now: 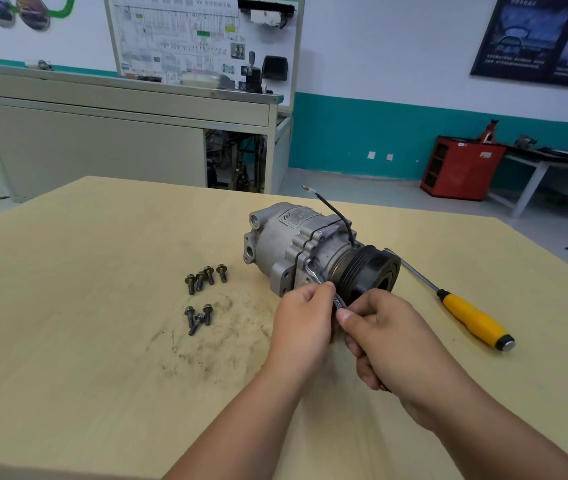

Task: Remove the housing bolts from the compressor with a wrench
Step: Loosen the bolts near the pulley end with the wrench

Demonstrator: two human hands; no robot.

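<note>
Seven bolts (209, 275) lie loose on the table (85, 341), at eight o'clock from the compressor (286, 240). The compressor rests on its side near the middle of the table. Both hands are at its six o'clock. The left hand (301, 323) pinches the wrench (313, 275) high up, and the right hand (386, 341) is curled round the handle. The wrench head seems to sit on a bolt in the housing edge. I think this bolt is being loosened. Next it needs a firm, steady turn, with the head kept snug so it won't slip. A screwdriver (473, 317) lies at four o'clock.
</note>
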